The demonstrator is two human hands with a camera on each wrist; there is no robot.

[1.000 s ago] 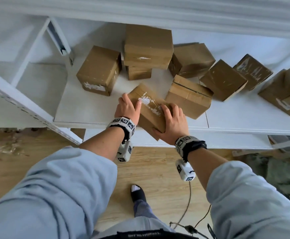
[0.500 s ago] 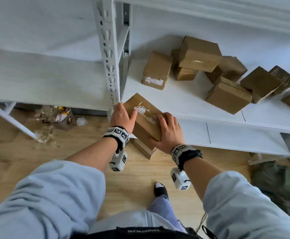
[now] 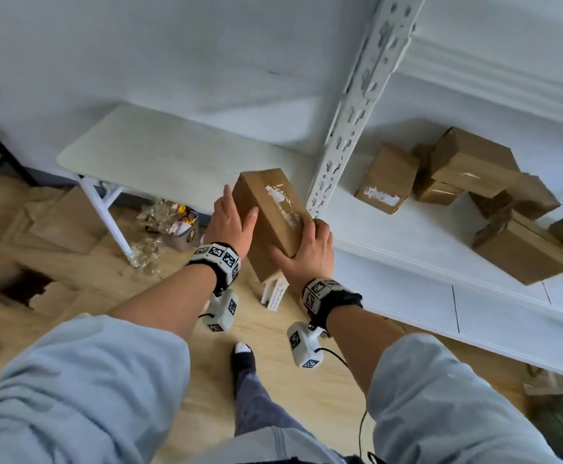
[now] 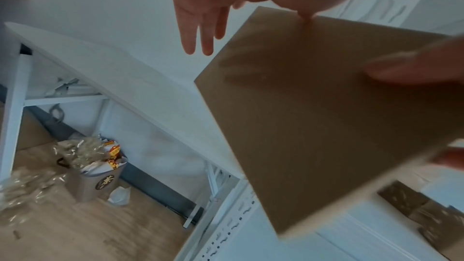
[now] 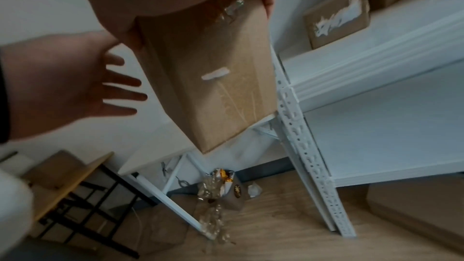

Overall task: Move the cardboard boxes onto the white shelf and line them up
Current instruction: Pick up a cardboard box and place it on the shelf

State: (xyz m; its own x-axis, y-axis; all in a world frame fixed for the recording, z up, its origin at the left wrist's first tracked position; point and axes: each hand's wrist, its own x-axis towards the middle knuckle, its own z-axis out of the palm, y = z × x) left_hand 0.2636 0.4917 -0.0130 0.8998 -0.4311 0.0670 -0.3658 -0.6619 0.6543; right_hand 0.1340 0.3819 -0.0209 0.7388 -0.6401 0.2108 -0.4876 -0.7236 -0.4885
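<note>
Holding a cardboard box (image 3: 273, 216) in the air between both hands, the person stands in front of the white shelf's perforated upright (image 3: 350, 128). The box is tilted, its top face bearing torn white label scraps, and it hangs above the wooden floor (image 3: 179, 336), just left of the shelf board (image 3: 424, 236). The right hand (image 3: 306, 252) grasps the box's near right edge, fingers curled over the top face and thumb against the side. The left hand (image 3: 229, 222) presses flat against the box's left side with straight fingers; in the left wrist view those fingers (image 4: 198, 33) reach past the box's edge, spread and relaxed. On the shelf board to the right lie several more cardboard boxes (image 3: 467, 182), jumbled and partly stacked, not in a row. Left of the upright stands a white counter (image 3: 159, 155), and beneath it a small bin (image 3: 183, 232) stuffed with crumpled wrappers.
</note>
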